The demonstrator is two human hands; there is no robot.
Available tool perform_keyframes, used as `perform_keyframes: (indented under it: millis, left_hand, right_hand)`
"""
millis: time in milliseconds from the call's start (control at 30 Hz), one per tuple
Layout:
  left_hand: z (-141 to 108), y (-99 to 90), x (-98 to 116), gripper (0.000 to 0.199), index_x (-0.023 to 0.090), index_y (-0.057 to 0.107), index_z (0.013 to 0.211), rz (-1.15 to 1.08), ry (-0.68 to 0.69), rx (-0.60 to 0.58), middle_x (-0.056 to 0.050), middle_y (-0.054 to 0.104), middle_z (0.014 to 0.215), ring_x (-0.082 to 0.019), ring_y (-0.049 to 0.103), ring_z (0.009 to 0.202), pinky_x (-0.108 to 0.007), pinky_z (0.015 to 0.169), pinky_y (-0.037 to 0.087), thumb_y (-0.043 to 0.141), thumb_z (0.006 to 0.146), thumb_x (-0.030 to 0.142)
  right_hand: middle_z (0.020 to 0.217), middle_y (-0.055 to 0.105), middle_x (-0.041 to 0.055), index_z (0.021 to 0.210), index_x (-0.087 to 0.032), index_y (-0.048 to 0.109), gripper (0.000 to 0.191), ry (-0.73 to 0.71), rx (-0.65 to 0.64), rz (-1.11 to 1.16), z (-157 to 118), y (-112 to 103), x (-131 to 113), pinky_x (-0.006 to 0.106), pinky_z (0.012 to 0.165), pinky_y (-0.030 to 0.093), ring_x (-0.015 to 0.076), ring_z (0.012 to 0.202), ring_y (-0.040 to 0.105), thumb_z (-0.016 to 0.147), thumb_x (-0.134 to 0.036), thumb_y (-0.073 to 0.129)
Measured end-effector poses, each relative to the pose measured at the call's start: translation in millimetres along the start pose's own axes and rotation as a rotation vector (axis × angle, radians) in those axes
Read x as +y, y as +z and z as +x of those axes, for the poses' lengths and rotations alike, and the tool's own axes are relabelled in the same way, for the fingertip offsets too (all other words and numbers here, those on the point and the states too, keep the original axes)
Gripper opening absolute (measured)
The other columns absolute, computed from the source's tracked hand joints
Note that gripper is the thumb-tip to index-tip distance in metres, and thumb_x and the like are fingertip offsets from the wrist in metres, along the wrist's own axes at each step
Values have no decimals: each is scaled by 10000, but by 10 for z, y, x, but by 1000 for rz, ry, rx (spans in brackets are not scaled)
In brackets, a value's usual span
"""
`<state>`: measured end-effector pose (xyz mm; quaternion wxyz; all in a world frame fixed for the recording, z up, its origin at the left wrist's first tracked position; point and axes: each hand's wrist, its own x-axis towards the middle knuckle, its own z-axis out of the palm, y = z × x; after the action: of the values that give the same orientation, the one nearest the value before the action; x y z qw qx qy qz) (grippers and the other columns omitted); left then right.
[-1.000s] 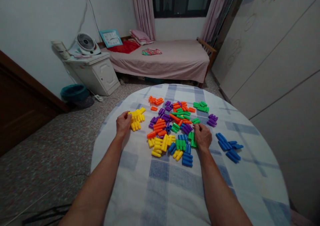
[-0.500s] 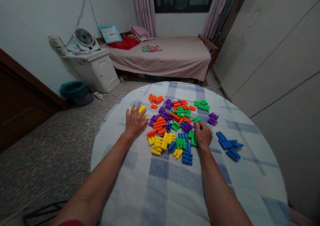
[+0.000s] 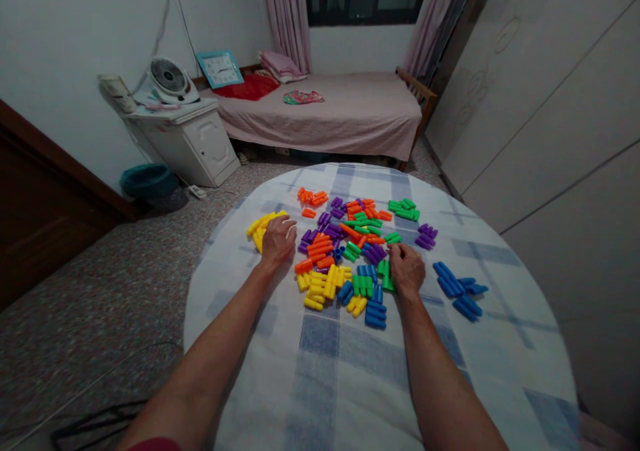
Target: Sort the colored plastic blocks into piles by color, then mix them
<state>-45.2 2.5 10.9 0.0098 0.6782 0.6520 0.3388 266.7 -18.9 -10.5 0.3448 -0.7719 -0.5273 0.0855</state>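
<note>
On the far left, a teal plastic bin [image 3: 149,181] sits on the speckled floor near a white bedside cabinet [image 3: 183,148]. On a round table under a white, blue-checked cloth [image 3: 320,378], the person's left hand [image 3: 278,241] rests at a small bunch of bright yellow plastic pegs [image 3: 259,232], its fingers [image 3: 287,228] close together and curled; whether they grip the pegs cannot be told. To its right lies a larger cluster of yellow pegs [image 3: 317,284], and a small group of orange pegs [image 3: 311,198] sits further up. The middle remains a jumble of orange, purple and green pegs [image 3: 350,232], so only part of the pile looks separated by colour. The right hand [image 3: 407,269], fingers together and curved downward, sits against green pegs [image 3: 384,271]; no clear grip shows. Furthest right, a group of blue pegs [image 3: 455,284] lies apart on the cloth, below a pale wardrobe [image 3: 550,104].
</note>
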Motion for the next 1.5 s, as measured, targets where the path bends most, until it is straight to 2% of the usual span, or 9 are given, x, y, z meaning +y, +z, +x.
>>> perform_keyframes:
  millis: [133,233,433,733,900,1033,1167,1400,1500]
  left_hand:
    - [-56,198,171,268,168,687,941,-346,-204,144,-92,673,1071,-196,604,1048,-354,963,462,456,834,252]
    - [-101,320,206,300,154,675,971,-541,-331,127,-83,684,1015,-181,631,962,-328,887,496,440,847,295]
    - [-120,378,201,373,160,674,1052,-592,-102,-93,-94,670,1132,-195,602,1069,-328,982,438,456,878,407]
    - [-88,385,227,437,154,684,1041,-627,-228,-110,-87,704,1041,-194,631,958,-311,870,466,423,902,478]
    - [-78,362,244,456,151,684,1004,-644,-256,-110,-78,704,955,-181,621,866,-299,792,466,403,899,494]
    - [-76,328,265,439,157,685,983,-652,-274,-117,-65,697,922,-175,616,847,-291,771,457,402,898,482]
    - [-74,309,275,434,162,685,973,-643,-268,-121,-64,694,927,-175,617,856,-290,774,453,385,907,469]
    - [-69,339,247,431,160,678,994,-658,-257,-142,-74,691,962,-182,618,881,-293,791,457,375,914,456]
    - [-70,341,243,432,162,678,994,-661,-261,-144,-69,691,942,-182,614,856,-292,763,454,376,914,461]
  right_hand:
    - [948,698,57,936,-210,734,325,-39,-32,27,-10,-11,-9,280,732,313,184,881,528,888,-360,450]
    - [952,698,56,944,-201,724,334,-123,-53,53,-16,2,5,290,773,336,193,903,541,887,-387,452]
    - [941,702,58,927,-197,719,344,-200,-60,78,-16,34,40,302,797,375,200,904,558,887,-385,434]
    - [995,689,90,982,-171,701,367,-191,-43,136,-61,14,27,357,870,423,228,955,578,867,-371,415]
    - [1042,649,110,1038,-150,673,362,-213,-131,159,-20,-97,-97,343,819,477,200,870,619,840,-342,439]
    - [1040,664,96,1041,-170,676,329,-264,-186,106,82,-185,-248,355,838,482,204,894,626,830,-317,472]
    - [1050,670,101,1047,-156,679,321,-349,-223,61,188,-138,-355,360,870,480,202,904,623,831,-287,482]
    - [1165,640,125,1124,-141,649,356,-405,-107,-46,596,50,-338,372,972,445,225,1077,585,847,-199,434]
    - [1238,617,125,1173,-140,634,395,-406,-118,-140,817,98,-301,384,1024,411,231,1159,547,847,-150,411]
